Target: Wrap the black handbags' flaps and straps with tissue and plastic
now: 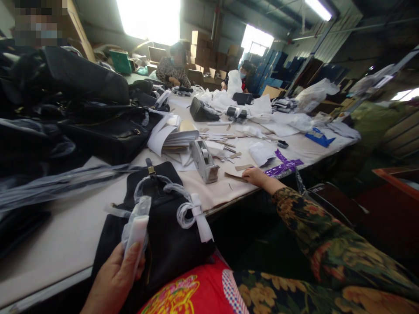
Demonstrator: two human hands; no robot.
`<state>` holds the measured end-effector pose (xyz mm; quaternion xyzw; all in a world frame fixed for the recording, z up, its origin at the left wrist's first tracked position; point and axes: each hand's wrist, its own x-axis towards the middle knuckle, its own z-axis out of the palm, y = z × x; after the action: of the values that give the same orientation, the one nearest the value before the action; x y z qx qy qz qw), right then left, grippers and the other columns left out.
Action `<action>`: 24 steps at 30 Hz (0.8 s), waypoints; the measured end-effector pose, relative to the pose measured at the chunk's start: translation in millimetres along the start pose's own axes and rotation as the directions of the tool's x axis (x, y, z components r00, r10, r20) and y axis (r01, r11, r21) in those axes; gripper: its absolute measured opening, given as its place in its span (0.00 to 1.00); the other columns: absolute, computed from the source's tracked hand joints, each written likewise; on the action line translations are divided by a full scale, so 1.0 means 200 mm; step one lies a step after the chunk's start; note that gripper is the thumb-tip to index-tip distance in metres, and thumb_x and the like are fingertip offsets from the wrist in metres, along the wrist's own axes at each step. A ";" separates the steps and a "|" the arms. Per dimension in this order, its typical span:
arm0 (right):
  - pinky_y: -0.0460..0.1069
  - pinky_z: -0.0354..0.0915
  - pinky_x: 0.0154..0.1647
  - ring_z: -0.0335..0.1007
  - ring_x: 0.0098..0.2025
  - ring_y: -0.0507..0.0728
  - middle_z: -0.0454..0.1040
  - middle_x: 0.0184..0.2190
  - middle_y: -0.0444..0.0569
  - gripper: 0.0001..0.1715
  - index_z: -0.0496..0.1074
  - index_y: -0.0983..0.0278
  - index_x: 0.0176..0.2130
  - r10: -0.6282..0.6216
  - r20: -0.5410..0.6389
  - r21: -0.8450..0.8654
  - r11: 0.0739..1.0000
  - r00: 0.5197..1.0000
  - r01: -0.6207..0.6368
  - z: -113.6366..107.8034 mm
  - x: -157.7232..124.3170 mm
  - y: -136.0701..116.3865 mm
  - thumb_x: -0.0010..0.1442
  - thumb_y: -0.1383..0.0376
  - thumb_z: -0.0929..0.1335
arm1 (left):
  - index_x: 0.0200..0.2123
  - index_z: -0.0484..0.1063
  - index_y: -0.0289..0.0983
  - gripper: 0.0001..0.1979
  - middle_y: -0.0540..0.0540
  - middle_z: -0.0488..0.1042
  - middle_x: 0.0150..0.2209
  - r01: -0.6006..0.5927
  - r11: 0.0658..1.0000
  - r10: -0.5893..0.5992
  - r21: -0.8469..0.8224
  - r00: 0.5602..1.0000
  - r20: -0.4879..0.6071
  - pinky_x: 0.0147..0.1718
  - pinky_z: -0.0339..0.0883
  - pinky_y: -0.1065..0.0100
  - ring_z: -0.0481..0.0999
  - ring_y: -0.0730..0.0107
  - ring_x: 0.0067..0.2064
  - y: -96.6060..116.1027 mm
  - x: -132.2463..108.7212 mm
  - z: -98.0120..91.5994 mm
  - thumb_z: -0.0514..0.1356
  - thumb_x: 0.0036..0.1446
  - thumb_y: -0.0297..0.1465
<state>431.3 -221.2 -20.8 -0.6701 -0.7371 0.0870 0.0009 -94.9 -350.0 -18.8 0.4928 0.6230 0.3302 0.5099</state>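
My left hand point(114, 272) is closed around a strap bundle point(139, 231) wrapped in clear plastic and white paper, thumb on the near side. Behind it, a black handbag point(170, 233) lies at the table edge and against my lap. Its handle is covered in plastic, and a plastic-wrapped coil tied with a white paper band point(196, 211) rests on the bag. At the table's front edge, my right hand point(257, 176) has its fingers closed on the end of a brown cardboard strip point(234, 176). A grey tape dispenser point(204, 161) stands to the left of that hand.
Black bags point(108, 131) are piled on the left. A paper stack point(178, 137) stands behind the dispenser. Purple tape strips point(284, 165) and a blue packet point(319, 137) lie on the right. Several people sit or stand around the table; cartons point(204, 54) are stacked behind.
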 end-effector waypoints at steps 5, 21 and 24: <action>0.55 0.68 0.52 0.76 0.47 0.64 0.80 0.38 0.61 0.10 0.76 0.67 0.32 0.175 -0.267 0.081 0.984 0.948 -0.159 0.00 0.01 -0.12 0.61 0.68 0.65 | 0.30 0.66 0.39 0.28 0.53 0.66 0.20 0.004 1.000 -0.004 -0.025 1.000 -0.002 0.21 0.58 0.71 0.63 0.71 0.22 -0.01 0.00 0.00 0.56 0.57 0.60; 0.49 0.69 0.24 0.72 0.25 0.55 0.76 0.25 0.45 0.08 0.77 0.56 0.29 -0.389 -0.146 0.775 0.527 0.909 0.350 -0.16 -0.30 -1.37 0.58 0.57 0.72 | 0.41 0.65 0.36 0.26 0.53 0.65 0.25 0.267 0.698 -0.062 -0.665 0.947 0.315 0.21 0.57 0.77 0.59 0.82 0.20 0.00 -0.01 -0.06 0.63 0.57 0.54; 0.47 0.66 0.20 0.70 0.21 0.53 0.76 0.22 0.43 0.07 0.79 0.58 0.35 -0.337 -0.060 0.772 0.581 0.940 0.258 -0.12 -0.32 -1.49 0.58 0.60 0.70 | 0.43 0.66 0.35 0.25 0.53 0.65 0.26 0.283 0.635 -0.040 -0.719 0.941 0.335 0.22 0.60 0.76 0.59 0.82 0.20 -0.02 -0.01 -0.08 0.63 0.59 0.52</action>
<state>145.8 -308.1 49.6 -0.4670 -0.7298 0.4223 0.2664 -110.6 -352.1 -16.7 0.2187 0.3884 0.4371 0.7812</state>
